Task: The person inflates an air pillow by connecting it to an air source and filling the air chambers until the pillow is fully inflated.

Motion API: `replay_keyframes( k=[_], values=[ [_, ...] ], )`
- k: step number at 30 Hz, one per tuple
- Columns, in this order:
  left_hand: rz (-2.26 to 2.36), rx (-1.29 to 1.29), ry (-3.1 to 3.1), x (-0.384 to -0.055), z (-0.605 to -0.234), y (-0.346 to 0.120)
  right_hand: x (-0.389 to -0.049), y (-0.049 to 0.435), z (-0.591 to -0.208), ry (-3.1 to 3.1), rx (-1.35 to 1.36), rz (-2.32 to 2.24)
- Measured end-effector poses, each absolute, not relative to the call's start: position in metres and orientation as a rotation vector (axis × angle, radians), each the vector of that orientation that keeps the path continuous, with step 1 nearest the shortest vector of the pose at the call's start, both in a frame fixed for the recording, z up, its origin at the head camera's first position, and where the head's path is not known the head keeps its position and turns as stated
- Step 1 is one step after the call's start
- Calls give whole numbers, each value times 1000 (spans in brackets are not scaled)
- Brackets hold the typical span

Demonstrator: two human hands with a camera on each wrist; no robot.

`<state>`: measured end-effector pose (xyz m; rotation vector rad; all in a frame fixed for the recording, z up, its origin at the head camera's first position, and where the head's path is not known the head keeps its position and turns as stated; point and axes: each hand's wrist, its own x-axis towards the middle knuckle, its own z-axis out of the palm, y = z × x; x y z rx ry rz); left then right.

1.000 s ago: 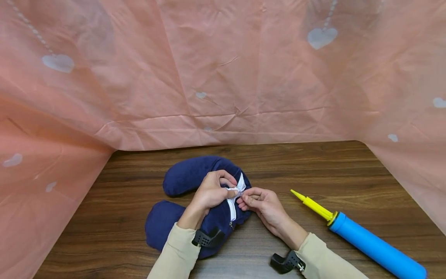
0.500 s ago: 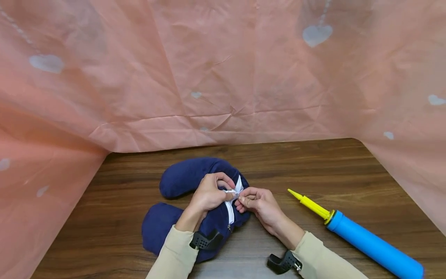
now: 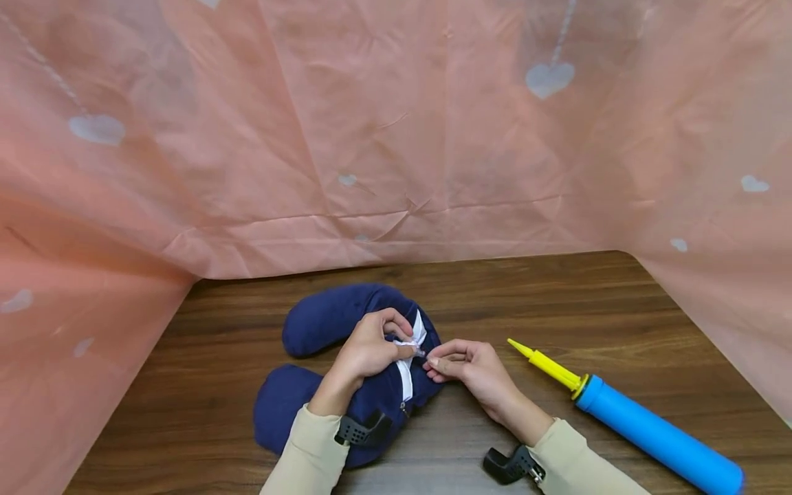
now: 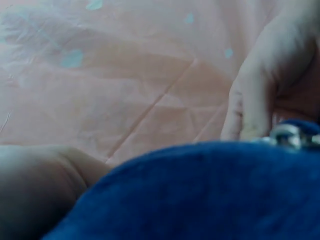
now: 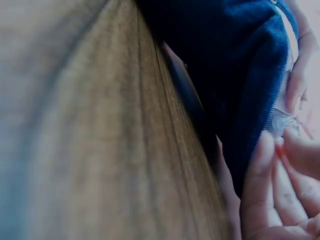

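Note:
A navy U-shaped neck pillow lies on the table, its zipper undone and a white inner liner showing in the slit. A clear air valve sticks out of the liner. My left hand lies over the pillow and pinches the liner at the valve's base between thumb and fingers. Just right of the valve is my right hand, fingers bent, with a small gap between thumb and forefinger in the right wrist view. I see nothing between those fingertips. A metal zipper pull shows in the left wrist view.
A blue hand pump with a yellow nozzle lies to the right on the dark wood table. Pink sheeting with pale hearts hangs behind and at both sides. Black mounts sit at the wrists.
My right fingertips have drawn back slightly to the right from the valve, which now shows more plainly. The left hand keeps its grip. The head view has shifted a little; the pump has not moved.

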<state>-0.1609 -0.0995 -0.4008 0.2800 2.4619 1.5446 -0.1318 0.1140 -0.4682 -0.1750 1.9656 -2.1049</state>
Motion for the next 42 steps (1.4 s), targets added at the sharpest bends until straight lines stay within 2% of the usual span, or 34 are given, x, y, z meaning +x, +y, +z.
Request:
replay_keyframes(
  k=[5,12,16,22,26,32,42],
  values=[
    [1501,359,2484,-161,-396,-100,-123,124,-462,2088,-147,-2021],
    [1668,447,2659,-159,-380,-104,-114,134,-459,2285,-317,-1882],
    [1640,380,2879,-160,-378,-108,-118,137,-461,2365,-211,-1835],
    [1310,406,3030,-164,-388,-113,-127,141,-460,2420,13,-1795],
    [1120,522,2941,-165,-396,-113,-132,138,-458,2536,21,-1624],
    [996,552,2777,-163,-406,-107,-137,128,-456,2730,-25,-1369],
    [931,528,2718,-172,-422,-115,-142,141,-460,2438,27,-1617]
  ],
)
